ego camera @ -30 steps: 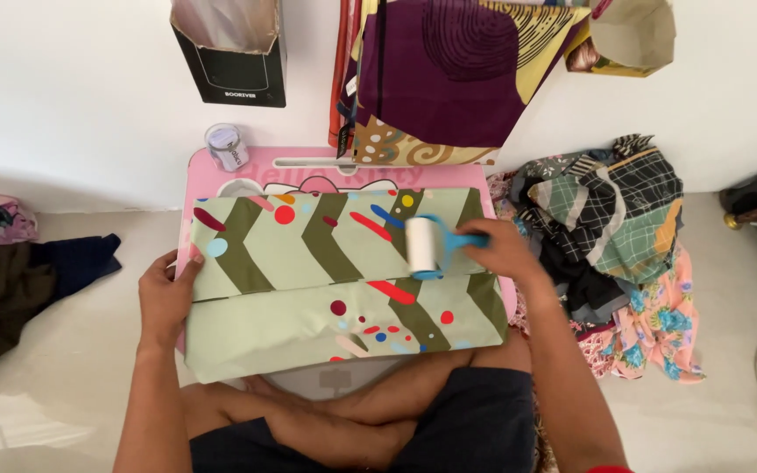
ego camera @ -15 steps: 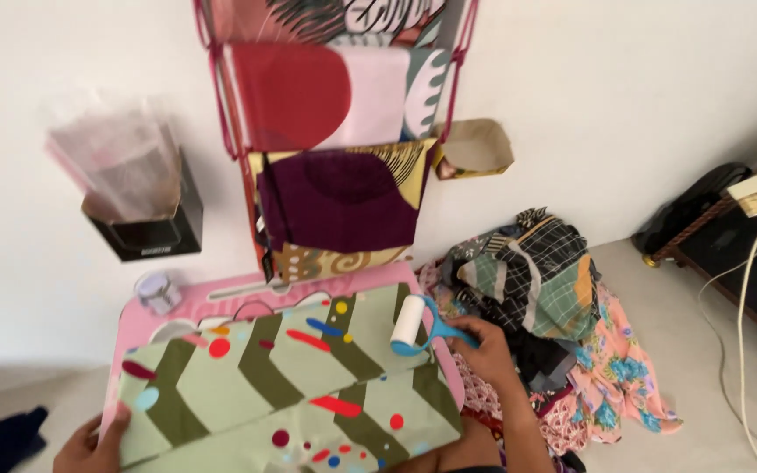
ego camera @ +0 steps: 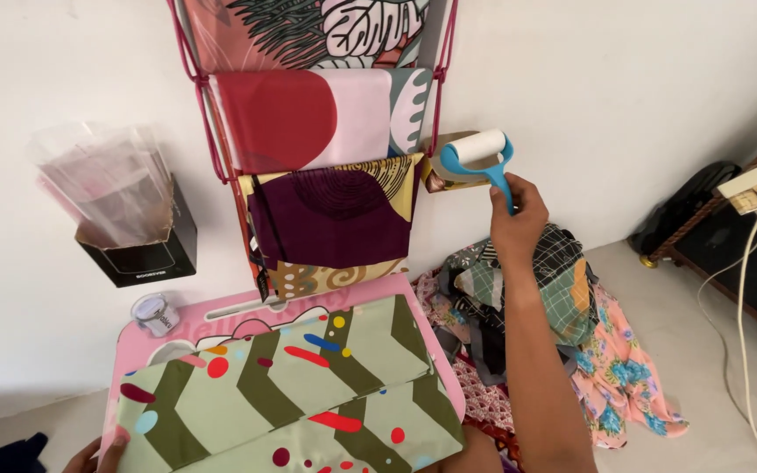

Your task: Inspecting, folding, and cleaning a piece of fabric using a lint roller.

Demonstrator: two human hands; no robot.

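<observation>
My right hand [ego camera: 517,217] is raised against the wall and grips the blue handle of a lint roller [ego camera: 481,154] with a white roll. The roller sits right in front of a small cardboard box [ego camera: 445,178] fixed to the wall. A folded pale green cloth [ego camera: 286,390] with olive chevrons and coloured dots lies on a pink lap table [ego camera: 221,317]. My left hand [ego camera: 98,455] shows only at the bottom edge, its fingers touching the cloth's left corner.
A pink wire rack [ego camera: 221,166] on the wall holds several folded cloths. A black box with clear plastic bags [ego camera: 124,223] hangs to its left. A small round jar [ego camera: 154,314] stands on the table. A heap of mixed fabrics [ego camera: 562,307] lies to the right, with cables [ego camera: 746,289] beyond.
My right hand lifted the lint roller off the green cloth and carried it up to the cardboard box on the wall. The view tilted upward, showing more of the rack.
</observation>
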